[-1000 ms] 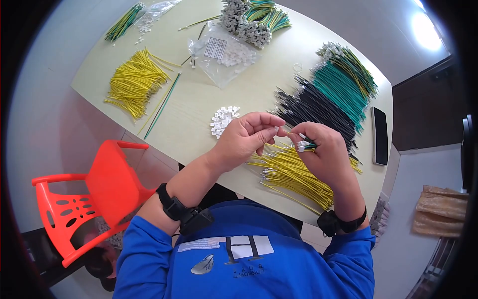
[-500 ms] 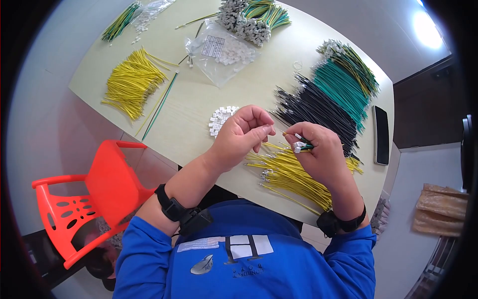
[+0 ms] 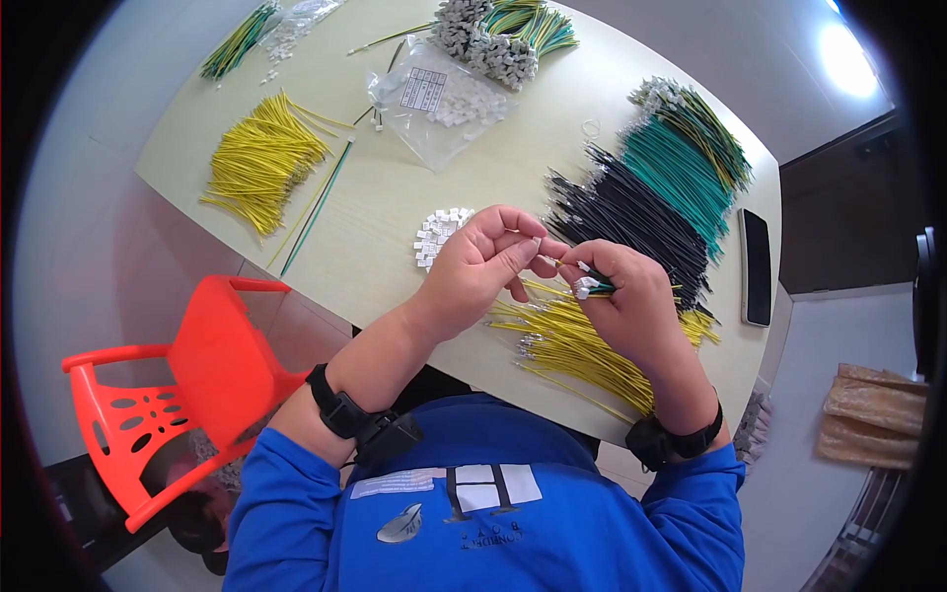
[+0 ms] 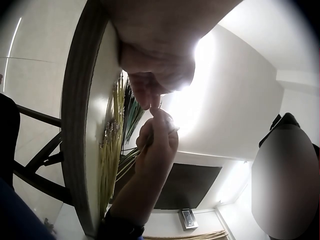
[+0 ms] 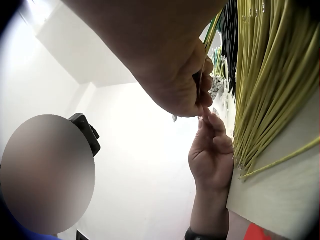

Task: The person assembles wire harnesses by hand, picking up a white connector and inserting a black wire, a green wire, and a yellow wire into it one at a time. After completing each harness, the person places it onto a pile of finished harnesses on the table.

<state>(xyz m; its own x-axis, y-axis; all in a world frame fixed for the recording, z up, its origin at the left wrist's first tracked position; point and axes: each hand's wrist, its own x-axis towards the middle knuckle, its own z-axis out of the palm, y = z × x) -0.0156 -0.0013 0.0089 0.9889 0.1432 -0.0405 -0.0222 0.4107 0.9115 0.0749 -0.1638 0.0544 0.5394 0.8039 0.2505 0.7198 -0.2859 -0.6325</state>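
In the head view my left hand (image 3: 483,264) pinches a small white connector (image 3: 538,243) between thumb and index finger, mostly covered by the fingertips. My right hand (image 3: 636,296) grips a few wires with white connectors (image 3: 586,288) on their ends. Between its thumb and index finger runs a yellow wire, its tip pointing at the left fingertips. In the right wrist view the fingertips of the left hand (image 5: 212,155) meet those of the right. A pile of yellow wires (image 3: 582,340) lies below the right hand, and loose white connectors (image 3: 434,237) lie beside the left.
Black wires (image 3: 631,217) and green wires (image 3: 676,178) lie beyond the right hand, with a phone (image 3: 754,268) at the table's right edge. Farther back are a plastic bag of connectors (image 3: 434,109) and finished-looking bundles (image 3: 503,49). Another yellow pile (image 3: 261,163) lies left, above a red chair (image 3: 217,365).
Half a second ago a small gap opened between the fingertips of both hands. Now they have come together again, the wire tip at the left fingers. Items on the table have not moved.
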